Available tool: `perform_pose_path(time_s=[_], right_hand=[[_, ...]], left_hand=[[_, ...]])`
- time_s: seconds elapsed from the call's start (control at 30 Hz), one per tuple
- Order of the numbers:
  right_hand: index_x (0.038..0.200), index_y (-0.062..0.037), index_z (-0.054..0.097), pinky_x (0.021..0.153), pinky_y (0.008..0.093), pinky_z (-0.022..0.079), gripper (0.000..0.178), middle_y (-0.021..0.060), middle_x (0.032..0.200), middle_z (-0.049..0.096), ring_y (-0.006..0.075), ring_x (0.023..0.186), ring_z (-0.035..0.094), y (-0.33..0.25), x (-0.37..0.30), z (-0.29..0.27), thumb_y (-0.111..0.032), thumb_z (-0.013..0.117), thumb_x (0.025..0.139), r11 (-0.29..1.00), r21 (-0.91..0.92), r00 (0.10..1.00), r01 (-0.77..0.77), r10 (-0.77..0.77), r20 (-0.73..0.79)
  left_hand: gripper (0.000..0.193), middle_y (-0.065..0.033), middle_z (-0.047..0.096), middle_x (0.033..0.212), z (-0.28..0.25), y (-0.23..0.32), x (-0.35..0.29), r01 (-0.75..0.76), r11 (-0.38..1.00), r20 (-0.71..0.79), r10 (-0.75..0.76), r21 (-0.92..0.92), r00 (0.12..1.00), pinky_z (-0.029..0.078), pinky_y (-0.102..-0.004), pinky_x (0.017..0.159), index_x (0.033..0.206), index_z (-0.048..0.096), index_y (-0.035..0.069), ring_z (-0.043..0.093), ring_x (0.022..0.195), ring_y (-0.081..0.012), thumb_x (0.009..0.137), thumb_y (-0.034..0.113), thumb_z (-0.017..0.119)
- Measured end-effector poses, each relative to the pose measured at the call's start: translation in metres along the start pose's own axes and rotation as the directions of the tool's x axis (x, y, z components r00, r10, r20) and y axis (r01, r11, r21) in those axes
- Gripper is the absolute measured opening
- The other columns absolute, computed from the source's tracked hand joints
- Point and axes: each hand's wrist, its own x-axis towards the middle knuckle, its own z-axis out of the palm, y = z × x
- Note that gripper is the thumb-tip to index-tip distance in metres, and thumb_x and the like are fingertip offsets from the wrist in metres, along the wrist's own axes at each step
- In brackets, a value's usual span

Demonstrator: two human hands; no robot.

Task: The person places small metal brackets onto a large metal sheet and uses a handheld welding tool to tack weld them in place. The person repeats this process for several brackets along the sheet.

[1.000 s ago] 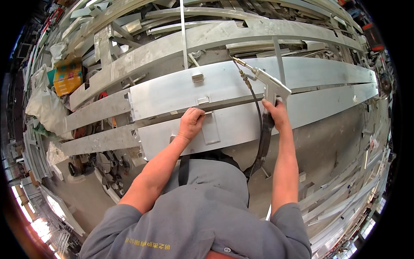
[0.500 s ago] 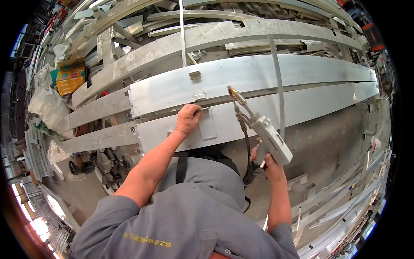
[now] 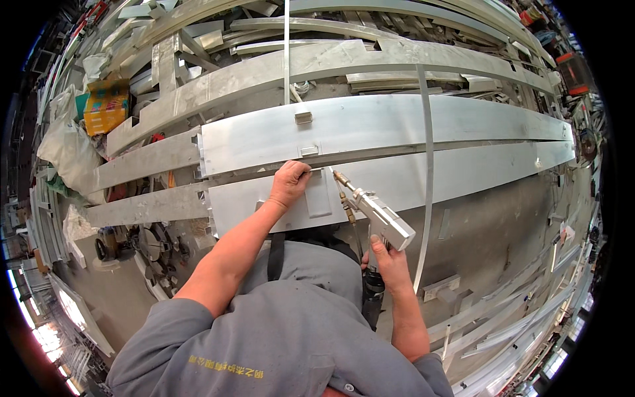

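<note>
Two long silver panels [image 3: 370,126] are lying side by side, with a narrow gap running between them. One metal gun [image 3: 382,215] is slanting toward the nearer panel [image 3: 397,182], its single brass-coloured nozzle [image 3: 341,178] pointing up and leftward. One right hand [image 3: 391,263] is gripping that gun, its fingers wrapping closed around it. One left hand [image 3: 290,185] is pinching its fingers together on the upper edge of one rectangular piece [image 3: 319,196], which is lying on the nearer panel, just beside the nozzle; the view is not showing whether they are touching. Two small brackets [image 3: 303,118] are sitting on the farther panel.
</note>
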Motion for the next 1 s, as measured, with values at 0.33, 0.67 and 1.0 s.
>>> perform_pose_path(time_s=[0.33,0.67,1.0], right_hand=[[0.121,0.0026,0.055,0.056,0.0315,0.054,0.044,0.0076,0.078,0.061,0.0146,0.063,0.062,0.002,0.007,0.013,-0.032,0.069,0.098,0.994,-0.105,0.998,-0.021,0.027,0.060],[0.109,-0.0014,0.055,0.054,0.0307,0.052,0.043,0.0076,0.069,0.061,0.0168,0.058,0.063,-0.004,0.004,0.009,-0.038,0.072,0.095,1.000,-0.018,0.997,0.018,-0.019,-0.070],[0.110,0.0038,0.060,0.054,0.0307,0.051,0.046,0.0058,0.069,0.061,0.0141,0.058,0.061,-0.009,0.010,0.017,-0.037,0.074,0.094,0.999,-0.028,0.999,0.026,-0.027,-0.024]], left_hand=[[0.014,-0.0106,0.067,0.086,0.000,0.002,0.000,-0.010,1.000,-0.018,0.010,-0.023,1.000,0.053,-0.0366,0.071,0.090,0.067,0.005,0.065,0.081,-0.0284,0.080,0.002,0.075],[0.013,-0.0089,0.067,0.084,0.000,0.001,0.000,-0.005,1.000,-0.026,0.004,-0.016,1.000,0.054,-0.0393,0.074,0.088,0.067,0.006,0.065,0.084,-0.0306,0.078,0.001,0.074],[0.014,-0.0093,0.066,0.084,0.001,0.001,-0.001,0.006,0.999,-0.017,-0.007,-0.053,1.000,0.053,-0.0391,0.074,0.089,0.067,0.005,0.064,0.083,-0.0303,0.078,0.000,0.074]])
